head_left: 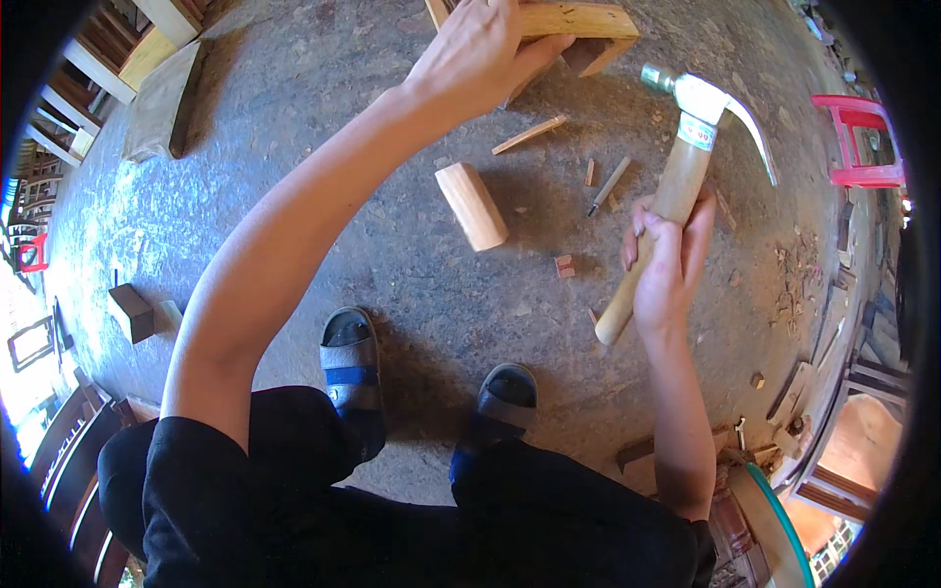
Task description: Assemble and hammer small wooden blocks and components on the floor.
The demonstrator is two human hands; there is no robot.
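Note:
My right hand [668, 257] is wrapped round the wooden handle of a claw hammer [679, 181]. Its metal head is raised up and to the right, claw facing right. At the top edge, my left hand [478, 49] grips a jointed wooden piece [583, 22], with the thumb along its near side; the frame edge cuts off part of both. Below that hand a short, thick wood block [472, 208] lies on the floor. Close by are a thin wood strip [530, 134], a slim grey pen-like tool [610, 186] and a small wood offcut [565, 267].
A pink-red plastic stool [867, 145] stands at the right. Wood scraps and shavings [799, 279] litter the floor there. On the left are a dark block [130, 312], a wide board [165, 103] and stacked wooden parts. My sandalled feet [350, 363] are at the lower middle.

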